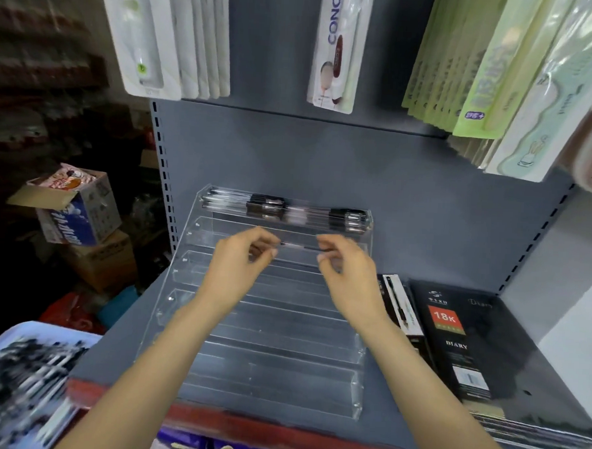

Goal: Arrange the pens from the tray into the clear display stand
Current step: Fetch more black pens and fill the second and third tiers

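Head view, looking down on a grey shelf (407, 230). Clear display stand (189, 263): stepped acrylic, several tiers rising toward the back panel. Top tier holds a row of pens (271, 206) lying lengthwise, clear barrels with black grips; they are blurred, so no count. Lower tiers look bare apart from reflections.

Tray (4, 339): pale blue, at lower left, off the front edge of the shelf. It is heaped with black-and-white pens, too blurred to separate.

Hands: both are raised over the second tier from the top, forearms reaching in from the bottom of the view. One pen (298, 246) lies level between them, just above or at that tier; contact with the tier cannot be told. Left hand (241, 262): fingers curled, thumb and forefinger pinching the pen's left end. Right hand (347, 271): fingers curled likewise, tips nipped on the right end. Palms face each other, wrists well apart.

Right of the stand: a black diary (460, 339) marked "18K", lying flat on the shelf, with a boxed pen (398, 305) between it and the stand. Packaged goods (334, 48) hang on the panel above.
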